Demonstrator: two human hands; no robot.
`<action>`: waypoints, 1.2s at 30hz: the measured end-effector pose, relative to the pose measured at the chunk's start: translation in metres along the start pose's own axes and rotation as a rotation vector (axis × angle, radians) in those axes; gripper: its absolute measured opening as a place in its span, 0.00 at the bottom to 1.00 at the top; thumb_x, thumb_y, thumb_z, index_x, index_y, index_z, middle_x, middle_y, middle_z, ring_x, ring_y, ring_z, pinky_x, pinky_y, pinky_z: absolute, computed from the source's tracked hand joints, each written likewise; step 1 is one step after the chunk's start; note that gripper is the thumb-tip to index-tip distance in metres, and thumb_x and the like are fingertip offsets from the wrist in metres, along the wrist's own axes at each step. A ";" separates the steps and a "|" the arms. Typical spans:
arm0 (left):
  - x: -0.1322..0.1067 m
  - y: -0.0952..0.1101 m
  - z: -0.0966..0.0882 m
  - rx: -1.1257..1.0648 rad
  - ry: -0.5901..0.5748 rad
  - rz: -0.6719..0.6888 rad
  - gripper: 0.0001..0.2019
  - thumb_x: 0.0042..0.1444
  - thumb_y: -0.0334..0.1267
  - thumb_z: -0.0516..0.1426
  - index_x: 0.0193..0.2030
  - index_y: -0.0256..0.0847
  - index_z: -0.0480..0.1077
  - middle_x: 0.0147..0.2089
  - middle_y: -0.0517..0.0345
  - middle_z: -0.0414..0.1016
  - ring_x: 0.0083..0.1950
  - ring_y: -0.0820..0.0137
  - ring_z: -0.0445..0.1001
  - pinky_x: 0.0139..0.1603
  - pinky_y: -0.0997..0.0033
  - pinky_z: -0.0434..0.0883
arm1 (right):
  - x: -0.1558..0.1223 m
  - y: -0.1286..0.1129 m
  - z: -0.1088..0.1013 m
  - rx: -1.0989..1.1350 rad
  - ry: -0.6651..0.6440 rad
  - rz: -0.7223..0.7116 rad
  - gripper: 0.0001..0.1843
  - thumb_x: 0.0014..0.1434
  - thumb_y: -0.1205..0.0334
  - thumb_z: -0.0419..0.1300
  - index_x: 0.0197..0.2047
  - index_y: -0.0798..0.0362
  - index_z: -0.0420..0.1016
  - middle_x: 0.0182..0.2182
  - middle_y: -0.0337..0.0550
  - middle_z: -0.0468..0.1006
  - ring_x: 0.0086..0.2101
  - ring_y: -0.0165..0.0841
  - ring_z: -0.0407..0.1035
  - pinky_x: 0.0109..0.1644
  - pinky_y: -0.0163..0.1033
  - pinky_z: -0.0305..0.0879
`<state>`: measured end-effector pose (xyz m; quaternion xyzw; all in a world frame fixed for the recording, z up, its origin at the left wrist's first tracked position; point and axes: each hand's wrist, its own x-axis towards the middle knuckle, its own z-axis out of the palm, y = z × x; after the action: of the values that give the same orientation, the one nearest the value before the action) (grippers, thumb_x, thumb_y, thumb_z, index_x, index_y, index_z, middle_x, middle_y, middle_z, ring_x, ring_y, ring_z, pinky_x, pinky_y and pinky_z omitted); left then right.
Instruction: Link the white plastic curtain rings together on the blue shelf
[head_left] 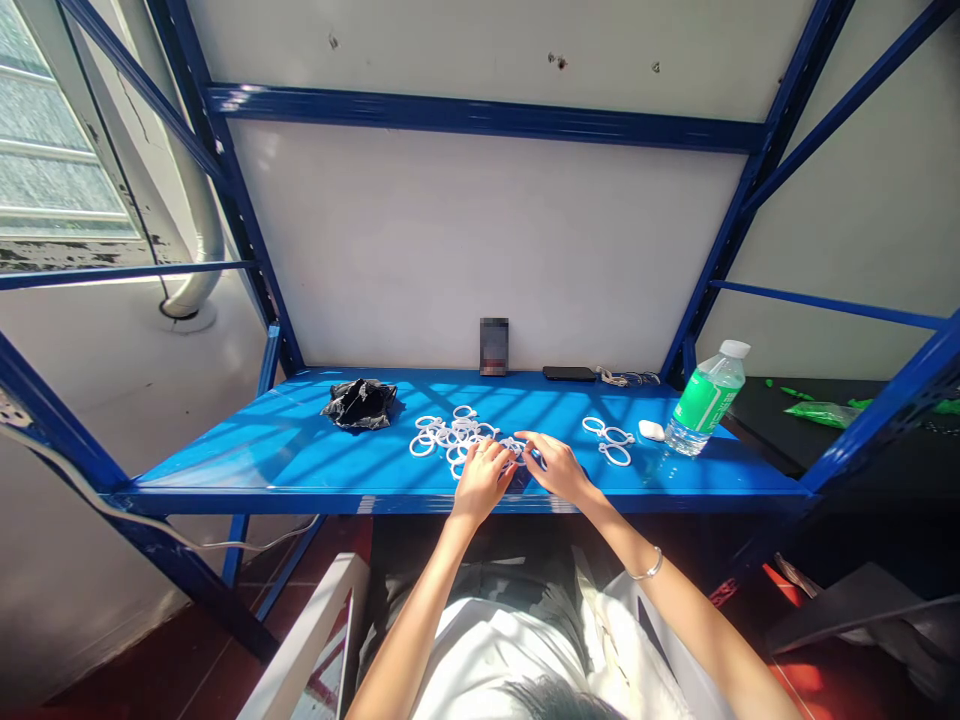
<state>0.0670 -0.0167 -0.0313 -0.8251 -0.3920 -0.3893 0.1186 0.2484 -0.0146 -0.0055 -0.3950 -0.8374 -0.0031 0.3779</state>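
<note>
Several white plastic rings (446,437), some joined in pairs or small groups, lie in a loose pile on the blue table (247,445). At the pile's right front edge, my left hand (484,480) has its fingers bent and closed on a white ring piece. My right hand (556,468) meets it from the right, thumb and forefinger closed around the same white piece (516,446). The fingers partly hide this piece. A separate linked group of white rings (616,437) lies to the right of my right hand.
A crumpled black plastic bag (360,404) sits left of the pile. On the right are a water bottle (705,400) and a small white case (651,430). A black phone (568,374), a cable (626,378) and a dark upright box (493,347) line the back. Blue frame posts flank the table.
</note>
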 end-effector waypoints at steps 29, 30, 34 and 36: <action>0.000 0.001 -0.002 -0.025 0.025 -0.027 0.12 0.63 0.28 0.44 0.42 0.40 0.68 0.39 0.50 0.73 0.48 0.62 0.72 0.49 0.60 0.69 | 0.000 -0.003 -0.006 0.086 -0.034 -0.155 0.12 0.61 0.63 0.56 0.48 0.52 0.72 0.33 0.42 0.77 0.35 0.34 0.72 0.42 0.41 0.70; 0.000 0.001 -0.002 -0.032 0.023 -0.033 0.12 0.63 0.28 0.44 0.41 0.40 0.68 0.39 0.50 0.73 0.47 0.62 0.72 0.49 0.60 0.69 | 0.000 -0.003 -0.006 0.088 -0.036 -0.158 0.11 0.61 0.63 0.57 0.47 0.52 0.72 0.32 0.42 0.77 0.34 0.33 0.72 0.42 0.40 0.70; -0.001 0.000 -0.002 -0.045 0.034 -0.034 0.12 0.62 0.27 0.44 0.41 0.41 0.67 0.39 0.51 0.73 0.49 0.62 0.71 0.51 0.59 0.69 | 0.000 -0.003 -0.006 0.099 -0.064 -0.173 0.07 0.63 0.62 0.55 0.40 0.52 0.73 0.31 0.42 0.77 0.33 0.33 0.72 0.41 0.39 0.70; -0.001 0.000 -0.001 -0.048 0.035 -0.032 0.12 0.61 0.25 0.44 0.40 0.41 0.66 0.39 0.52 0.72 0.49 0.62 0.71 0.52 0.60 0.68 | 0.000 -0.003 -0.006 0.107 -0.087 -0.178 0.07 0.64 0.62 0.54 0.39 0.52 0.73 0.31 0.43 0.77 0.33 0.33 0.72 0.41 0.40 0.70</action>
<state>0.0657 -0.0181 -0.0313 -0.8145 -0.3933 -0.4147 0.0993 0.2502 -0.0185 0.0000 -0.2982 -0.8836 0.0251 0.3600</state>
